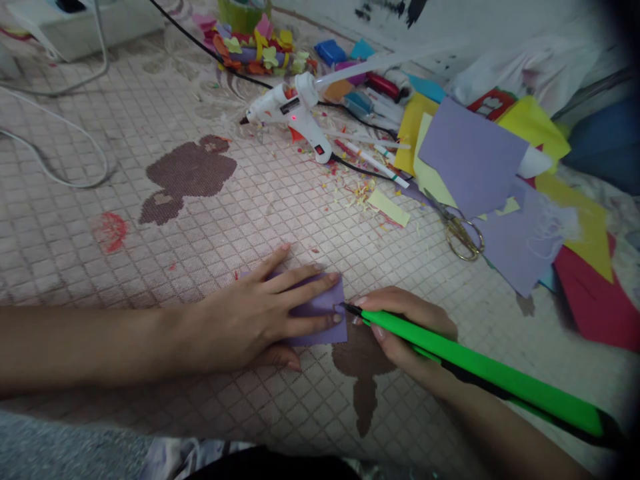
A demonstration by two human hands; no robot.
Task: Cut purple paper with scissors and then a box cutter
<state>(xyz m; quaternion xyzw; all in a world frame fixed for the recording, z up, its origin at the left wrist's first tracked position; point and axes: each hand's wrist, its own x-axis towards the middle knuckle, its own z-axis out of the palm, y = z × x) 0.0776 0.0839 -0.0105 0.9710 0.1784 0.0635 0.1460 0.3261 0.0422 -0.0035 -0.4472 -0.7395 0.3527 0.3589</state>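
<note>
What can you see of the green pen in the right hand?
The green pen has a long, bright green, plastic-looking body with a black strip along its lower side, and it runs diagonally toward the lower right of the view. The right hand grips it near the narrow dark tip, which sits at the edge of the lilac paper held flat by the left hand. The tip is too small to show its exact type.
</note>
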